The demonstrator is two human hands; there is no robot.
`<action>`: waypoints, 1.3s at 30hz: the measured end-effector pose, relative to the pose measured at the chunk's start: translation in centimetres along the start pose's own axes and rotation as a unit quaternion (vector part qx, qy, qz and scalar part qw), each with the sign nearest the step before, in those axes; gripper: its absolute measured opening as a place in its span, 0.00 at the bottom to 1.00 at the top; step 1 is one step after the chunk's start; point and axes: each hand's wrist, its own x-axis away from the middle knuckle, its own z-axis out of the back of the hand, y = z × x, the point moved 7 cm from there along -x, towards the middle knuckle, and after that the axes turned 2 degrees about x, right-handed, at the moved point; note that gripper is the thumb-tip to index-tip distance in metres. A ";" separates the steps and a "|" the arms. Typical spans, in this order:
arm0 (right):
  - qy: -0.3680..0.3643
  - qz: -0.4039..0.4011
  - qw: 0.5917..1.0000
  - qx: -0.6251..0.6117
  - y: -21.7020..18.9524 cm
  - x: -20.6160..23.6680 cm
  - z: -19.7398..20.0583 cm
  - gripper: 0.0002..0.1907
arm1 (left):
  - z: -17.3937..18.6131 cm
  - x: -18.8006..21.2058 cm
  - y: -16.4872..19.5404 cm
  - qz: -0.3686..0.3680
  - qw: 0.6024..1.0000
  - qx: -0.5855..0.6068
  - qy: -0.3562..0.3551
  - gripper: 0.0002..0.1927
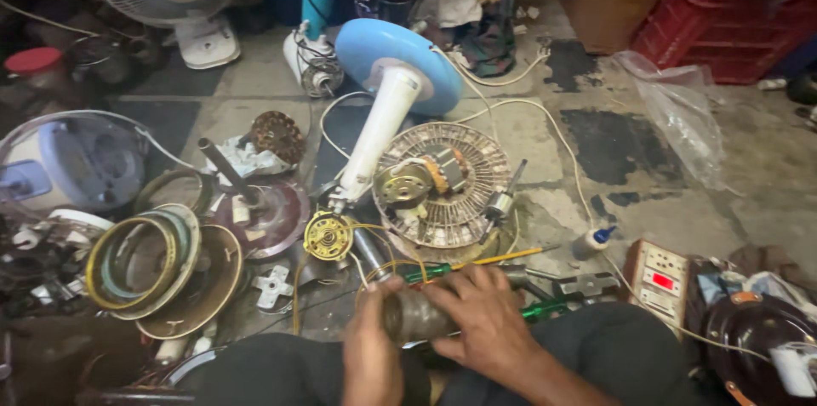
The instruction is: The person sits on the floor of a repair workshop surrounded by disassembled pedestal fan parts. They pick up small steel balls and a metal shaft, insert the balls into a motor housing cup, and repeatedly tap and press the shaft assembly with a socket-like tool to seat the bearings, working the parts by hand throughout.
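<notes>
A: Biggest first: we see the pedestal fan point(387, 108) lying stripped on the floor, its rear grille with motor point(438, 185) exposed, nothing reassembled.
B: And we've both hands closed round a dark cylindrical part point(415, 314) over our lap, left hand point(372, 355), right hand point(485, 321). Green screwdriver point(438, 271) lies just beyond.
</notes>
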 end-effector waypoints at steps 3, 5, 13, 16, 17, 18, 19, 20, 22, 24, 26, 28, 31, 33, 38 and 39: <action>-0.171 0.010 0.975 0.142 -1.7 -1.1 -2.2 0.35 | -0.5 -1.0 -2.4 0.162 0.982 0.077 0.060 0.18; -0.224 0.043 0.937 0.264 -3.0 -1.8 -3.8 0.29 | -0.3 -1.9 -4.9 0.244 0.961 0.114 0.067 0.14; -0.216 0.022 0.925 0.311 -3.0 -1.2 -4.9 0.28 | 0.9 -5.7 -7.3 0.161 0.924 0.347 0.005 0.15; -0.209 -0.050 0.949 0.229 -1.2 -0.3 -5.1 0.36 | 0.8 -6.1 -5.9 0.132 0.921 0.367 0.019 0.15; -0.202 -0.082 0.959 0.183 -0.6 0.3 -5.4 0.42 | 0.5 -6.0 -5.7 0.140 0.912 0.386 0.017 0.16; -0.193 -0.114 0.965 0.138 0.1 0.8 -5.8 0.47 | 0.3 -5.8 -5.4 0.148 0.902 0.406 0.015 0.17; -0.157 -0.136 0.972 0.112 0.5 1.2 -6.0 0.47 | 0.0 -5.8 -5.0 0.146 0.901 0.408 0.006 0.17; -0.122 -0.158 0.976 0.086 0.9 1.6 -6.5 0.47 | -0.2 -5.7 -4.6 0.144 0.900 0.410 -0.004 0.17; -0.065 -0.207 0.976 0.016 2.0 2.6 -7.7 0.44 | -0.5 -5.5 -4.2 0.153 0.895 0.420 -0.017 0.19; -0.027 -0.258 0.963 -0.074 3.1 3.5 -9.1 0.37 | -0.9 -5.3 -4.2 0.175 0.884 0.433 -0.025 0.22; -0.017 -0.290 0.952 -0.091 4.0 4.3 -10.3 0.35 | -1.3 -4.9 -3.9 0.176 0.878 0.443 -0.041 0.23; -0.007 -0.290 0.951 -0.111 4.4 4.5 -10.8 0.33 | -1.8 -4.6 -3.5 0.183 0.869 0.455 -0.061 0.25; -0.021 -0.276 0.949 -0.152 4.2 4.6 -10.9 0.34 | -2.8 -4.1 -2.4 0.194 0.850 0.479 -0.103 0.26; -0.075 -0.311 0.930 -0.183 4.1 5.2 -11.3 0.37 | -3.4 -3.7 -1.4 0.192 0.834 0.497 -0.142 0.28; -0.155 -0.308 0.926 -0.155 2.8 7.1 -11.7 0.38 | -4.4 -2.8 0.8 0.192 0.803 0.520 -0.219 0.30; -0.160 -0.292 0.932 -0.142 2.6 7.3 -11.8 0.40 | -4.5 -2.7 1.1 0.191 0.796 0.525 -0.232 0.30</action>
